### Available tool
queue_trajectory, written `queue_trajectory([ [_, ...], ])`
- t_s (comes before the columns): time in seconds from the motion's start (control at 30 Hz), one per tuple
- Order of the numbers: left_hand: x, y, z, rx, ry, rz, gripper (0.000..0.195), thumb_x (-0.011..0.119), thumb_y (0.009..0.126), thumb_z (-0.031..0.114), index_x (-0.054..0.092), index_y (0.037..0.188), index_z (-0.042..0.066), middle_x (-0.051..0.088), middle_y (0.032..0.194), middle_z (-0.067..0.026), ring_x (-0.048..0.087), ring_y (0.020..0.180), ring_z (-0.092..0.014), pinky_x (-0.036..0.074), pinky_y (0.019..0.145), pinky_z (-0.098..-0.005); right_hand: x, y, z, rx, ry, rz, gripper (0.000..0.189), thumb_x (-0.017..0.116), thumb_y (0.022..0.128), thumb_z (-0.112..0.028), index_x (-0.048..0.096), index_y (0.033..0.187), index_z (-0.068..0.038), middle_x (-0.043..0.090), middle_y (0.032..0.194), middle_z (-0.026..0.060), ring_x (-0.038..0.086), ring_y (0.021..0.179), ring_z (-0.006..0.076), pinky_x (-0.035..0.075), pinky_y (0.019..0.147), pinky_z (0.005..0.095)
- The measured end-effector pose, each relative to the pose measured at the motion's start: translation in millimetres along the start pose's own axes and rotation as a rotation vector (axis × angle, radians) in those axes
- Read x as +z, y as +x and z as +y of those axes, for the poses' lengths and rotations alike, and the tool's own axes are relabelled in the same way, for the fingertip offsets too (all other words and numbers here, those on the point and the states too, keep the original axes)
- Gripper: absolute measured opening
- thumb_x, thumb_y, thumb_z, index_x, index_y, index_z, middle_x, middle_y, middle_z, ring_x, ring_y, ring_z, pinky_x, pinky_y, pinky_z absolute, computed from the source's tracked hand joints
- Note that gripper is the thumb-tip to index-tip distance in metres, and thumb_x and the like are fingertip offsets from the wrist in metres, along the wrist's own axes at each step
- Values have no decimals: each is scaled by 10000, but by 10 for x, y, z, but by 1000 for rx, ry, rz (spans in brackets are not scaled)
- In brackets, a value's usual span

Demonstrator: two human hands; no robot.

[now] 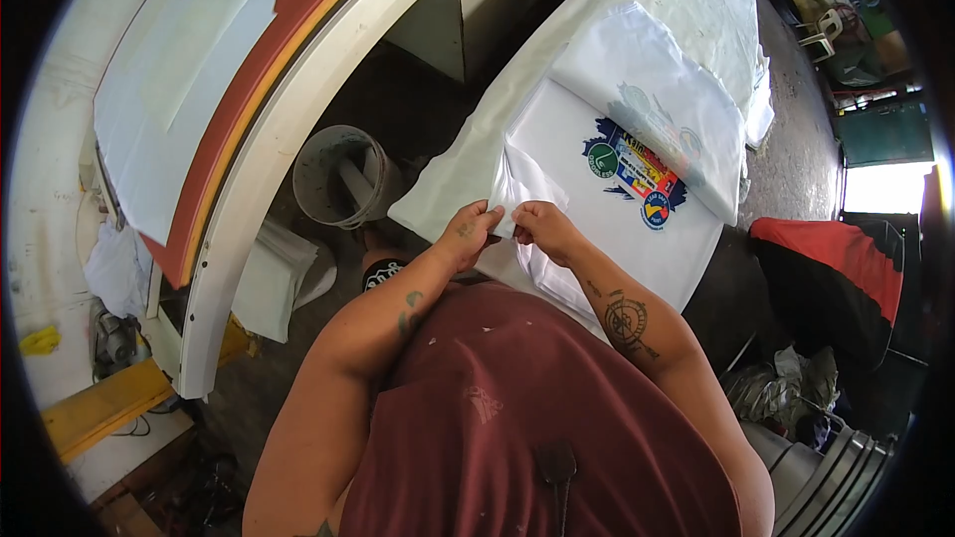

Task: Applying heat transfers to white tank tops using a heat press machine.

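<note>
A white printed cloth [649, 261] lies on a table covered with an off-white sheet [462, 156], its far part folded over a coloured print [634, 173]. At the cloth's near left edge, my left hand [474, 230] pinches the gathered fabric between thumb and fingers. Close beside it, on the right, my right hand [543, 227] pinches the same edge, with the fingers curled. A small gap separates the two hands. Crumpled folds of the cloth rise just beyond them and hang below the right hand. The fingertips under the fabric are partly hidden.
A white bucket [339, 179] with a roll inside stands on the floor left of the table. Further left curves a large white-edged panel [298, 52]. Folded white sheets [272, 276] lie below it. To the right are a red and black cover [828, 283] and stacked metallic rims [821, 477].
</note>
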State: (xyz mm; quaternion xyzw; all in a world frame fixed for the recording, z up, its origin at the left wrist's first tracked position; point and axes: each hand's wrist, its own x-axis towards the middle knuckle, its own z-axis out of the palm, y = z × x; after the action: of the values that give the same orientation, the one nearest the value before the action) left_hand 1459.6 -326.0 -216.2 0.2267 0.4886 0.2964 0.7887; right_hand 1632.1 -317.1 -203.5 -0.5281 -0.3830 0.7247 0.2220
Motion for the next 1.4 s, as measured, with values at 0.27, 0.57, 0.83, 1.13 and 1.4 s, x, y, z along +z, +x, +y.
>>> queue_trajectory([
  [0.27, -69, 4, -12, -16, 39, 13, 166, 510, 928, 237, 570, 986, 94, 575, 865, 13, 539, 798, -106, 459, 739, -302, 4, -83, -105, -113, -425, 394, 360, 662, 814, -337, 599, 721, 5, 556, 624, 96, 517, 588, 169, 416, 565, 320],
  [0.57, -4, -22, 15, -13, 164, -15, 170, 512, 923, 219, 566, 987, 71, 582, 883, -8, 552, 812, -114, 472, 708, -291, -31, -59, -17, -36, -262, 10, 304, 558, 899, -278, 558, 730, -26, 500, 641, 4, 455, 602, 92, 391, 560, 244],
  [0.83, -10, -8, -7, -6, 88, 20, 169, 511, 923, 222, 564, 977, 70, 568, 851, -3, 533, 781, -103, 473, 689, -285, -40, -138, -78, -52, -441, 273, 361, 659, 822, -330, 598, 781, 24, 541, 659, 63, 482, 622, 145, 420, 601, 319],
  [1.13, 68, -85, 124, 6, 173, 28, 171, 498, 936, 249, 530, 883, 89, 464, 749, 20, 469, 706, -99, 472, 693, -303, -11, -4, 48, -46, -118, -2, 303, 566, 887, -245, 549, 699, -9, 517, 651, 36, 465, 604, 109, 405, 583, 258],
  [1.4, 96, -127, 159, 20, 104, 58, 173, 487, 941, 248, 538, 898, 88, 463, 755, 17, 471, 706, -100, 478, 691, -304, -5, -35, 69, -161, -370, 500, 301, 647, 826, -285, 587, 749, 0, 551, 678, 43, 490, 614, 140, 418, 598, 299],
])
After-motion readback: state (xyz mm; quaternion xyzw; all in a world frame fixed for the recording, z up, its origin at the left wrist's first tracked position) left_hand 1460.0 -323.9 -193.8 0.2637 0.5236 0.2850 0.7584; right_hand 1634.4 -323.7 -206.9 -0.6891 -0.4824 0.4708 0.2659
